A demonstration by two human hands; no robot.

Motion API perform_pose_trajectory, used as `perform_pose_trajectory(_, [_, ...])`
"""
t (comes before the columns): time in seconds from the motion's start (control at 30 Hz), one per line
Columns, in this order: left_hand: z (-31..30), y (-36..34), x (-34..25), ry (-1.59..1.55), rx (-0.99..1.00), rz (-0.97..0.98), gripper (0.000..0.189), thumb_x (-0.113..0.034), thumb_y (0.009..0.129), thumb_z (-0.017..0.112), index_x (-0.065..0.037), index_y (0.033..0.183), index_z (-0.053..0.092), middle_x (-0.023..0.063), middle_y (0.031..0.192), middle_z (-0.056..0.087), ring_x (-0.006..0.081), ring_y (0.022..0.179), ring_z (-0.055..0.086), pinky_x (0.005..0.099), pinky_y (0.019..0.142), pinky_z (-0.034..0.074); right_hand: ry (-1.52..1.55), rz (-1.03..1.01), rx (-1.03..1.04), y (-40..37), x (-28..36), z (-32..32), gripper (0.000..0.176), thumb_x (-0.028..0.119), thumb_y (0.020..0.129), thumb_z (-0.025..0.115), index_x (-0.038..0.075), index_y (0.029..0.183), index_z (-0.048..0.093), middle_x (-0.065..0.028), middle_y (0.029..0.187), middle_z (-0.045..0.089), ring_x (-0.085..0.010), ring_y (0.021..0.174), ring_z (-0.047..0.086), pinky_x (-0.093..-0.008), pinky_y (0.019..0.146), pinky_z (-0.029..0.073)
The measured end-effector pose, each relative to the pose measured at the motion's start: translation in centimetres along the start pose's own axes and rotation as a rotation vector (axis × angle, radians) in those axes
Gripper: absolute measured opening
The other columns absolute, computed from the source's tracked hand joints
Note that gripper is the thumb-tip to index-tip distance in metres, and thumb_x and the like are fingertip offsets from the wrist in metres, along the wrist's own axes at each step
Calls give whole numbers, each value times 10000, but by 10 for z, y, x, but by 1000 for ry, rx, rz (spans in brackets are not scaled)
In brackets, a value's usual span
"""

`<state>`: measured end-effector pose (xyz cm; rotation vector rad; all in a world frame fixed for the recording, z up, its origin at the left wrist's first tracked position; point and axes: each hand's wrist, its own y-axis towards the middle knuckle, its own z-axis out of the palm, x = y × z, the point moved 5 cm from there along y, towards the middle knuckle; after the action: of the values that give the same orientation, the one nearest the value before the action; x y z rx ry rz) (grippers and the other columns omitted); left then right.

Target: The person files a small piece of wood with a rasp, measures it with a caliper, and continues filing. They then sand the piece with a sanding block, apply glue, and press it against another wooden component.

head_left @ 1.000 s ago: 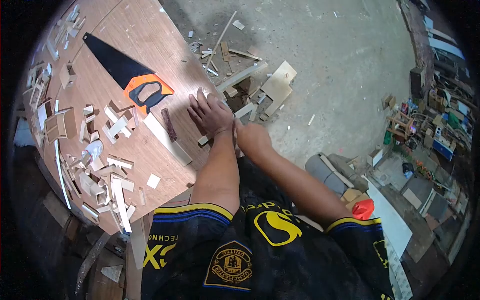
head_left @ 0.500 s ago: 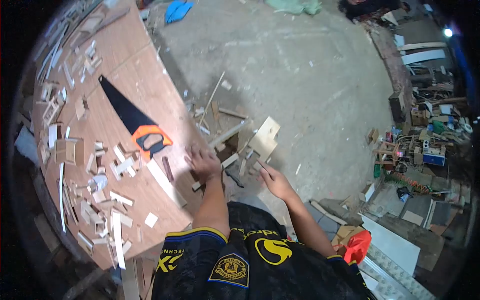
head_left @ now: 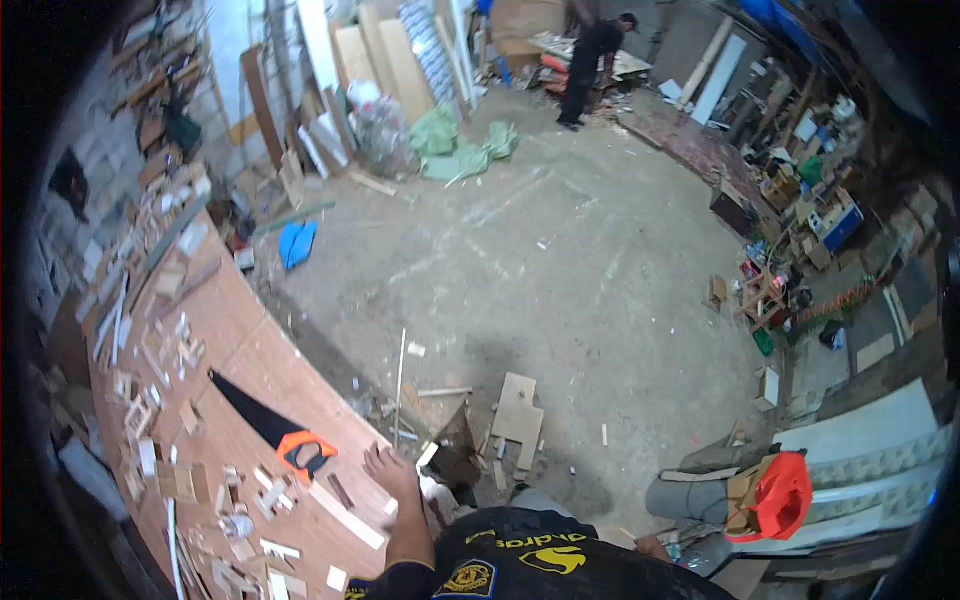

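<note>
My left hand (head_left: 392,474) lies on the edge of the wooden table (head_left: 262,355), fingers spread, with nothing seen in it. Left of it rests a handsaw (head_left: 262,420) with a black blade and an orange and black handle. A short dark brown strip (head_left: 340,490) and a longer pale wood strip (head_left: 346,518) lie close to that hand. Only a little of my right hand (head_left: 655,548) shows, low beside my body; its fingers are hidden, so I cannot make out anything held there. Near it is a grey rolled shape (head_left: 685,499) and a cardboard piece with a bright red-orange cloth or bag (head_left: 785,497).
Several small wood pieces and a small bottle (head_left: 237,526) cover the table's left part. Cut boards (head_left: 517,410) and sticks lie on the concrete floor. A person (head_left: 592,70) in dark clothes stands at the back. Long boards (head_left: 405,70) lean on the wall beside green sacking (head_left: 450,150).
My view has tilted up, showing the back wall and another person. My right hand has moved from in front of me down to my right side. My left hand stays at the table edge.
</note>
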<state>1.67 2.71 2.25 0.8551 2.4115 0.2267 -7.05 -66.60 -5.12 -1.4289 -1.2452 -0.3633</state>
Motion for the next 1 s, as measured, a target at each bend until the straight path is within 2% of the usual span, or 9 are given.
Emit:
perform_pose_trajectory(0.07, [-4,-6,-6,-84,46,190,213,-138,884,479,6,1016,564,181,1148,539,374,1103,463,507,977,333,21,160,0,5,7,9,188,232,925,437,106,947,575,-109,883,665,-218,682,662,-395,517,481])
perform_pose_trajectory(0.2, [-12,-30,-10,-66,320,297,277,-152,879,481,15,1092,538,191,1116,545,380,1065,467,495,953,328,65,466,39,37,39,15,235,277,952,403,138,1095,526,-88,1002,667,-199,738,669,-398,563,479])
perform_pose_trajectory(0.3, [-20,-45,-12,-45,264,444,419,-226,755,572,9,1100,532,200,1126,533,387,1032,473,506,913,348,89,684,105,65,69,15,299,311,972,377,161,1206,489,-72,1091,669,-185,781,673,-400,598,477])
perform_pose_trajectory(0.4, [-22,-46,-22,-36,230,469,452,-204,714,594,-27,1126,537,187,1100,527,381,1000,479,506,877,362,139,586,19,111,54,-18,310,311,968,387,170,1228,482,-81,1025,675,-192,763,674,-383,577,487])
perform_pose_trajectory(0.57, [-11,-34,-27,27,376,256,374,-157,741,620,-58,1099,574,174,1022,519,372,977,489,481,834,395,102,529,-60,144,75,-65,320,299,964,399,167,1246,475,-77,961,674,-199,751,672,-388,578,488])
perform_pose_trajectory(0.7, [-1,-32,-32,-119,281,135,184,-98,854,539,21,993,551,193,1029,499,386,923,507,447,816,425,48,592,-36,159,84,-84,353,256,948,432,137,1274,496,-80,943,666,-181,727,661,-363,558,494])
perform_pose_trajectory(0.87, [-27,-36,-90,-250,119,149,168,-134,876,536,24,928,564,214,976,503,412,873,526,462,753,444,-95,510,52,188,100,-68,351,286,939,464,123,1241,538,-72,880,674,-177,688,658,-364,553,492])
perform_pose_trajectory(0.93, [-40,-38,-120,-379,133,239,184,-143,877,550,38,854,569,222,923,512,414,855,530,477,715,437,-121,379,191,222,108,-48,344,301,943,472,113,1217,561,-64,855,679,-160,662,650,-340,530,491])
perform_pose_trajectory(1.0, [-40,-46,-139,-470,192,214,214,-154,870,575,42,782,576,224,865,526,413,826,538,483,692,431,-470,-115,255,278,97,-15,323,258,962,444,110,1221,568,-61,874,678,-135,650,634,-295,505,485])
